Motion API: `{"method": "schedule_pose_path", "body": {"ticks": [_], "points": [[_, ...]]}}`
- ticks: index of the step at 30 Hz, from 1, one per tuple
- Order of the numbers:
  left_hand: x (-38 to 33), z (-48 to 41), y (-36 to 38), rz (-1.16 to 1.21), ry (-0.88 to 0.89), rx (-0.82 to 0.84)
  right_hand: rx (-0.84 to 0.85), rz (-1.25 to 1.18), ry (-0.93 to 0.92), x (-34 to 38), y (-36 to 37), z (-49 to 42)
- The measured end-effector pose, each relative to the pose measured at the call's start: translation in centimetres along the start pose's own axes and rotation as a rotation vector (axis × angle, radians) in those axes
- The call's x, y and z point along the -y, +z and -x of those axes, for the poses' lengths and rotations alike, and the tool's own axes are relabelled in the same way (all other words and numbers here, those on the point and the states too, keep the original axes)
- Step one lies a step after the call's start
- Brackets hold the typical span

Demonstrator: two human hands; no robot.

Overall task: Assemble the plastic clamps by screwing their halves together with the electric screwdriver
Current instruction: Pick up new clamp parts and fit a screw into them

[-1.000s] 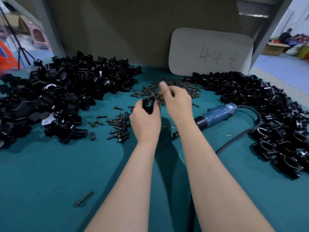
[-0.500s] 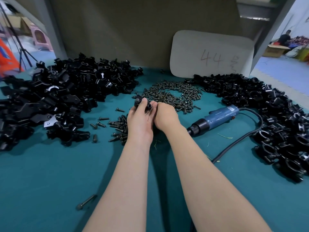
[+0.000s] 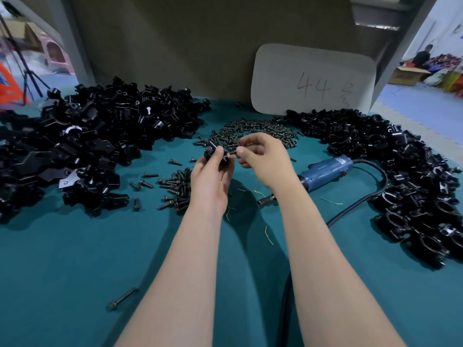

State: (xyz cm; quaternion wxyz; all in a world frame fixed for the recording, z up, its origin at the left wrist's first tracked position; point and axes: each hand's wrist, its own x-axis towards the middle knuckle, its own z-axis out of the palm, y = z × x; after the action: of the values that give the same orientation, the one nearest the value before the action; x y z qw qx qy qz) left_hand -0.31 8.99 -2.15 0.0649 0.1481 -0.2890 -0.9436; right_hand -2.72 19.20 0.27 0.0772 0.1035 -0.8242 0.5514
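Two bare hands meet above the teal table (image 3: 62, 271), close in front of the screw pile (image 3: 253, 132). The left hand (image 3: 211, 177) grips a black clamp (image 3: 217, 156), with the fingers curled around it and holding it up from the cloth. The right hand (image 3: 264, 162) is just beside it and pinches a small screw (image 3: 233, 152) between thumb and forefinger. Whether the screw touches the clamp, I cannot tell. The blue electric screwdriver (image 3: 325, 171) lies flat on the table, to the right of the right wrist, and its black cord (image 3: 350, 211) curves toward the person. A left heap (image 3: 87, 144) and a right heap (image 3: 406, 176) of black clamp parts lie at the sides. A white card (image 3: 313, 81) marked "44" stands behind.
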Motion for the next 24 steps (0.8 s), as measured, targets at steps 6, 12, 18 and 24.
{"method": "schedule_pose_path", "body": {"ticks": [6,12,18,24], "points": [[0.5,-0.3,0.1,-0.118,0.075,-0.036,0.086,0.125,-0.015,0.4,-0.4,0.0],[0.8,-0.4,0.0,-0.254,0.185,-0.080,0.116,0.267,-0.041,0.6,-0.1,0.3],[1.2,-0.2,0.0,-0.396,0.319,-0.112,0.131,0.326,-0.032,0.8,0.0,0.4],[1.4,0.0,0.0,-0.472,0.411,-0.120,0.067,0.251,-0.025,0.6,1.4,0.6]]}}
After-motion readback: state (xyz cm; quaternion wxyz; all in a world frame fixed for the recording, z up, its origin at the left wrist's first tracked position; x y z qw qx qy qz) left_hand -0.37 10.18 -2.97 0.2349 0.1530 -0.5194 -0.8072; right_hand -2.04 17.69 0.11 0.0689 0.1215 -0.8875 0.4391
